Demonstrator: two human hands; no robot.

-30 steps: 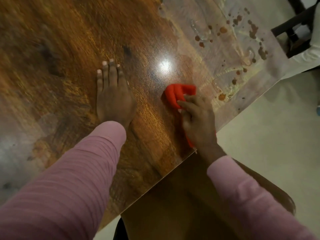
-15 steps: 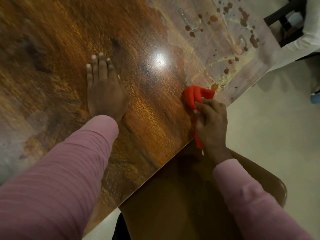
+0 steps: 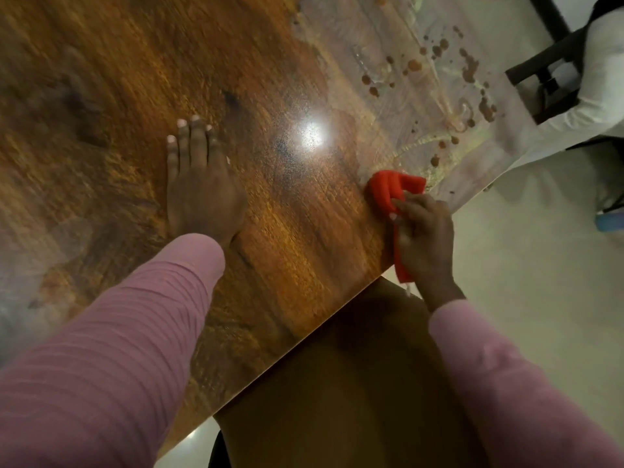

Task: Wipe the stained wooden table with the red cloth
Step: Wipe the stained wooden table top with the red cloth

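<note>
1. Right hand (image 3: 423,241) is gripping the cloth (image 3: 388,189), fingers curled round its bunched middle.
2. Cloth is sitting at the near right edge of the table (image 3: 304,231). Its front fold is lying on the wood and its tail is hanging off the edge under the hand.
3. Left hand (image 3: 199,194) is lying flat on the table, fingers straight and close together, well apart from the cloth. It looks to be bracing.
4. Stains (image 3: 469,67), brown spots and pale smears, are covering the far right corner. The cloth's front is touching the near fringe of that patch.
5. Handling: cloth is looking soft, light and floppy, and it's folding over itself. A full bunch under the palm is looking like the best hold, since a loose edge grip would likely be letting it roll and drag.
6. The top is looking glossy and slick. The dried spots are probably needing firmer pressure.
</note>
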